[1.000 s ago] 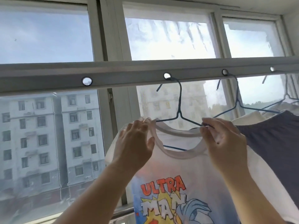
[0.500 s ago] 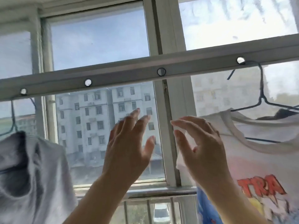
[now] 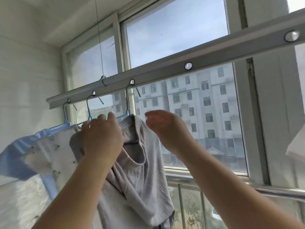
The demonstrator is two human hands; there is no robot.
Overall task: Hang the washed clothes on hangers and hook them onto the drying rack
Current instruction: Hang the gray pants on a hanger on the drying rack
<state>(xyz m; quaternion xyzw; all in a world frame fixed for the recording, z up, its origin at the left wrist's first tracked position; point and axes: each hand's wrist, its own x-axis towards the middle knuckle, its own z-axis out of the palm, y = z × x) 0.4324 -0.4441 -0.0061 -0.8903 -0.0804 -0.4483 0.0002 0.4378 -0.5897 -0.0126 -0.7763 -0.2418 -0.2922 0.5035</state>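
Note:
The grey drying rack bar (image 3: 165, 75) slants across the window, with round holes along it. A blue wire hanger (image 3: 127, 103) hooks into one hole and carries a grey ribbed knit garment (image 3: 145, 171). My left hand (image 3: 102, 136) curls its fingers over the garment's left shoulder at the hanger arm. My right hand (image 3: 166, 129) hovers just right of the collar, fingers apart and holding nothing. Two more blue hangers (image 3: 89, 108) hang to the left; the far one bears a white and light-blue garment (image 3: 33, 154).
Two rack holes (image 3: 188, 65) to the right hold no hanger. A white garment's edge (image 3: 297, 146) shows at the far right. A thin wire (image 3: 99, 38) suspends the bar. A metal railing (image 3: 214, 180) runs below the window; a white wall (image 3: 24, 71) closes the left.
The view has swung left, away from the printed T-shirt to the grey garment. Both hands left the T-shirt; the left now rests on the grey garment's shoulder.

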